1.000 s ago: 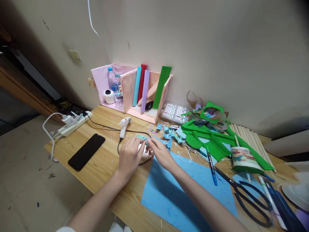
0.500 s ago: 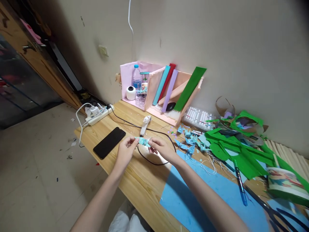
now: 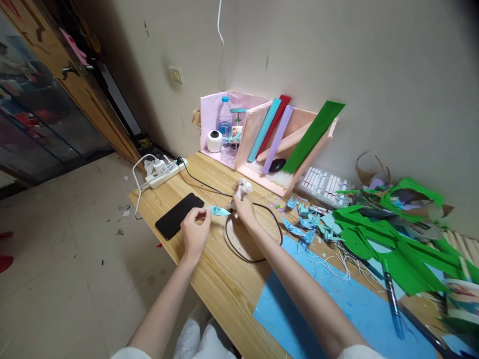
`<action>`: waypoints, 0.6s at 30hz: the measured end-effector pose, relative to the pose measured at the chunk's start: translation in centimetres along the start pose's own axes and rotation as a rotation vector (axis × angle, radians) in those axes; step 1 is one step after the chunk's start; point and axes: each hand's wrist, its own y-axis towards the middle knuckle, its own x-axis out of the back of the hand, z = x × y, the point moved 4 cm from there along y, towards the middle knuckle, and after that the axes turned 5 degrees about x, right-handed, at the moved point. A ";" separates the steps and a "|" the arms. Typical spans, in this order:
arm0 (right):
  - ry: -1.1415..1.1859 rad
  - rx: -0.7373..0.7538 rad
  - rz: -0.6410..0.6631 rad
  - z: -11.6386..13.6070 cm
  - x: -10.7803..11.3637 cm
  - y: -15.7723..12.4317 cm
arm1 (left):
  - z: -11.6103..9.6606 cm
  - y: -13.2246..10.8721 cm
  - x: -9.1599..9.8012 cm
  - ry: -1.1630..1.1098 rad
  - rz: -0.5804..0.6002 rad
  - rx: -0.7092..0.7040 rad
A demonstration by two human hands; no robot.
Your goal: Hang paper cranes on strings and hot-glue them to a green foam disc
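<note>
Between the thumb and fingers of my left hand [image 3: 196, 230] is a small folded light-blue paper piece [image 3: 219, 211], its pointed end toward the right. My right hand [image 3: 244, 209] is closed around the handle of a white glue gun [image 3: 244, 186] that stands on the table. From the gun a black cord [image 3: 281, 233] loops over the wood. Right of that hand lie several folded blue paper cranes [image 3: 299, 230]. A black phone [image 3: 178, 215] rests just left of my left hand.
A white power strip [image 3: 166, 173] sits at the table's left corner. Behind stand a pink open box [image 3: 209, 114] and leaning coloured strips. On the right are a marker case [image 3: 324, 187], green felt scraps [image 3: 389, 249], a blue sheet [image 3: 299, 299], a pen [image 3: 391, 299] and scissors [image 3: 422, 329].
My right hand has let go of the paper piece and moved up onto the glue gun's handle. The left hand keeps the paper. The view has shifted a little to the left.
</note>
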 end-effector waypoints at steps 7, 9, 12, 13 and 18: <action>0.147 -0.031 -0.049 0.3 5.3 -8.7 | 1.1 1.0 0.2 -0.031 0.137 0.111; 0.112 -0.024 0.000 -0.2 6.0 -11.0 | 1.1 1.0 0.0 -0.037 0.176 0.117; 0.076 -0.031 0.093 -1.3 6.0 -13.2 | 0.9 0.8 -0.5 -0.051 0.213 0.113; 0.073 -0.033 0.110 -1.7 5.9 -13.6 | 0.8 0.6 -0.7 -0.052 0.223 0.107; 0.024 -0.009 0.143 -2.8 5.6 -14.2 | -0.4 0.0 -1.3 -0.035 0.262 0.056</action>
